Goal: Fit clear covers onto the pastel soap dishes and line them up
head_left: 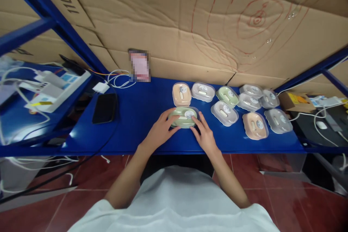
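Both of your hands are closing in on one green case (pixel 184 116) that is lying on the blue shelf (pixel 141 116), straight ahead of you near the front edge. Your left hand (pixel 160 130) is cupping its left end, fingers spread along the near side; your right hand (pixel 204 135) is pressing against its right end, fingertips touching the rim. Neither hand is lifting it — the case is sitting flat, its long axis running left to right, so the two hands are bracketing it end to end, about equally near. Just behind it a peach case (pixel 181 93) is standing, close but apart. Further right, more cases (pixel 252 110) — white, green, peach, grey — are lying scattered, all well clear of your right hand.
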{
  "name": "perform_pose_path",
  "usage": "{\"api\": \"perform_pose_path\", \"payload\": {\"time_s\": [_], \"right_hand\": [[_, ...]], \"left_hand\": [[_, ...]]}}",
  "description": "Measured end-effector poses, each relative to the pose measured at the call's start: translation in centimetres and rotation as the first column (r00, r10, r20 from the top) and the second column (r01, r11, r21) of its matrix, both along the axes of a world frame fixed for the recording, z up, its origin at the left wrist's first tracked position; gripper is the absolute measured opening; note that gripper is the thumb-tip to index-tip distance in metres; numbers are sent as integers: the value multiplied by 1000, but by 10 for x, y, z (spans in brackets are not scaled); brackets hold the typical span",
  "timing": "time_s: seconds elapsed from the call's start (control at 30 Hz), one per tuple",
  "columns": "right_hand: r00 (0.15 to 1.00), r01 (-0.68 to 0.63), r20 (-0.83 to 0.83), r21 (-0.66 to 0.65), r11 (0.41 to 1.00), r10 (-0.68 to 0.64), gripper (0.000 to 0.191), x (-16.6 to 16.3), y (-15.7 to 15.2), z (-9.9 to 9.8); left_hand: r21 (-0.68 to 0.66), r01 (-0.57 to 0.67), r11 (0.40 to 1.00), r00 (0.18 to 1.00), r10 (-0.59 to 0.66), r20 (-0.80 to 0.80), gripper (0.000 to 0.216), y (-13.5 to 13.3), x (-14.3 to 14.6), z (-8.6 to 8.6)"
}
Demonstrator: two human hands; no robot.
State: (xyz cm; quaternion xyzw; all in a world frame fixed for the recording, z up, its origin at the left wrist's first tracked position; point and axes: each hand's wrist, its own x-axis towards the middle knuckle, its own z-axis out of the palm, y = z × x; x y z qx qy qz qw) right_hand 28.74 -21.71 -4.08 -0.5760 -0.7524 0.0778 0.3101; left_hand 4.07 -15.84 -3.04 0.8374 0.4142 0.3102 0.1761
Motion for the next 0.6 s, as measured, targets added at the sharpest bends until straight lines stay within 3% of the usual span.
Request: {"api": "perform_pose_path", "payload": {"time_s": [0.2,0.4,0.5,0.6], "right_hand": [[993,-109,54,35,993,108,61,0,3,-1],[991,-79,-111,2,997,78,52,2,4,0],[988,-82,-135,-17,997,79,48,4,5,9],[975,-209,-93,-45,977,204,46,11,21,28]], "left_hand": [[-66,23,998,995,-17,100,36,7,-13,-1],[-67,-5,998,998,9,69,36,4,-7,-5],[-80,-28,996,999,31,41,34,3,-9,2],[-103,-53,993,998,50,-27,33,-2,-27,11]]}}
